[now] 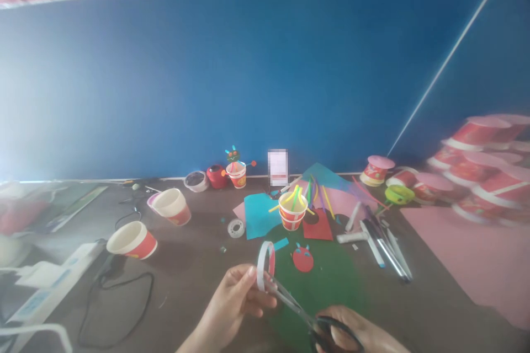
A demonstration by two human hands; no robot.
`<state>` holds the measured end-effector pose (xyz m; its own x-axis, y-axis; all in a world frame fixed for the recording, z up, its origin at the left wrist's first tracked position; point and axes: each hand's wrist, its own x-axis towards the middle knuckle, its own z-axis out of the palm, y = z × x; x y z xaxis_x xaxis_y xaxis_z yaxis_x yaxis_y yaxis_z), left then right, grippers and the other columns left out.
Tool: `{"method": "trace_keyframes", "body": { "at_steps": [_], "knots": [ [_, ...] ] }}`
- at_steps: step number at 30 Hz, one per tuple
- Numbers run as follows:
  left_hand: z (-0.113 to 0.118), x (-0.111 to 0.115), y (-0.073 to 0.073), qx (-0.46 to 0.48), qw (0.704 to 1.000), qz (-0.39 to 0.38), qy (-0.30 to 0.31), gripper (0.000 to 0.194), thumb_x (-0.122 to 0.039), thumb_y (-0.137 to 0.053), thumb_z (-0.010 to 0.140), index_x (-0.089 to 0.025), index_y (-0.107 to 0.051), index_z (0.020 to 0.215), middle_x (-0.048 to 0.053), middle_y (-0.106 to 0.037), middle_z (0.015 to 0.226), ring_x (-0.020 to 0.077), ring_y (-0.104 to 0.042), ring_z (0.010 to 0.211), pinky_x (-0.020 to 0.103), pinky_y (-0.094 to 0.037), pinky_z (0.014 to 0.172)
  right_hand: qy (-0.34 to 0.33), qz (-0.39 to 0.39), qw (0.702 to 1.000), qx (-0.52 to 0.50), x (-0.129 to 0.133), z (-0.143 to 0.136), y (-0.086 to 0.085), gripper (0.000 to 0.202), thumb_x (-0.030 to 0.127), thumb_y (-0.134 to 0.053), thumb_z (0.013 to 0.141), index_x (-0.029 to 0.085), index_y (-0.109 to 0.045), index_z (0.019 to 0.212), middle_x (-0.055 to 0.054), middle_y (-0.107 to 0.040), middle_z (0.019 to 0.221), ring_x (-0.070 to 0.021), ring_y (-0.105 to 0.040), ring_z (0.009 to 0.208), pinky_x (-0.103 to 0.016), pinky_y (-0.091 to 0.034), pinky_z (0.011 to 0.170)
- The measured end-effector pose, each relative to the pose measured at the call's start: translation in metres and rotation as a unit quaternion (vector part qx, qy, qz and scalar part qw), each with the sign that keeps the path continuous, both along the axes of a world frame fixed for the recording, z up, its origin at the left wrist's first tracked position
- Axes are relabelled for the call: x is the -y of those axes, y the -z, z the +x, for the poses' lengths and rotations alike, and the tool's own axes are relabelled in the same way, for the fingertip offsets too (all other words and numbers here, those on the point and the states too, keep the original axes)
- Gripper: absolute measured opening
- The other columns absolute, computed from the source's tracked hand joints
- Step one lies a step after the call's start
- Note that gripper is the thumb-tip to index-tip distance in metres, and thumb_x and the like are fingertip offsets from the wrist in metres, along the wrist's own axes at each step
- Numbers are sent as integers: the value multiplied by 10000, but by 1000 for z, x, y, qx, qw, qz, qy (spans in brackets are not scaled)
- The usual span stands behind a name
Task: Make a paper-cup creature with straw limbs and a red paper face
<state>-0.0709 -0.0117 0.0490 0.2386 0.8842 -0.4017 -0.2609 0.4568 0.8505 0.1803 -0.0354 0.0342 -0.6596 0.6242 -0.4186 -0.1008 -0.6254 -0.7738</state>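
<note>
My left hand [242, 295] pinches a white ring [260, 267], which looks like a band of paper with some red on its inner side. Black-handled scissors [292, 302] are in my right hand [342, 325], their blade tips at the lower part of the ring. Just beyond, a red paper face [303, 259] with blue ears lies on a green sheet [331, 276]. A paper cup [292, 219] with yellow and green strips stands behind it, beside a red paper square [318, 229] and a blue sheet [256, 220].
Two paper cups [143, 247] lie tilted at the left, near a power strip [45, 292] and a black cable [144, 303]. Pens [385, 253] lie at the right before a pink sheet [447, 253]. Stacked red cups [492, 176] stand far right. A roll of tape [236, 228] lies centre-left.
</note>
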Motion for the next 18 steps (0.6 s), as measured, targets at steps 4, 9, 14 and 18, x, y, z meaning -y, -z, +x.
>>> {"method": "trace_keyframes", "body": {
  "at_steps": [4,9,14,18],
  "knots": [
    [-2,-1,-1,1,1000,11,17,392,-505,-560,802,-120,-635,787,86,-691,757,149,-670,599,134,-434,425,71,-76,992,-65,0,-9,17,516,556,-732,580,111,-576,790,14,-507,595,-41,-403,467,-154,-275,435],
    [-6,-4,-3,-5,998,35,49,405,-516,-579,782,-117,-642,797,90,-686,762,154,-672,609,135,-431,437,103,-117,979,-130,-2,-16,33,408,464,-737,628,126,-559,771,-2,-558,557,-57,-465,404,-157,-261,388],
    [-12,-8,-3,-30,994,61,82,337,-454,-661,735,-120,-648,766,92,-695,766,167,-675,621,154,-432,459,104,-160,962,-193,-2,-24,35,307,396,-715,678,127,-591,759,-2,-564,538,-57,-458,404,-156,-278,399],
    [-14,-10,-7,-72,988,75,118,273,-385,-707,706,-119,-668,751,86,-700,748,164,-670,629,167,-434,488,108,-209,948,-214,-1,-30,36,273,370,-724,671,129,-613,734,2,-554,547,-55,-453,422,-161,-293,420]
  ]
}}
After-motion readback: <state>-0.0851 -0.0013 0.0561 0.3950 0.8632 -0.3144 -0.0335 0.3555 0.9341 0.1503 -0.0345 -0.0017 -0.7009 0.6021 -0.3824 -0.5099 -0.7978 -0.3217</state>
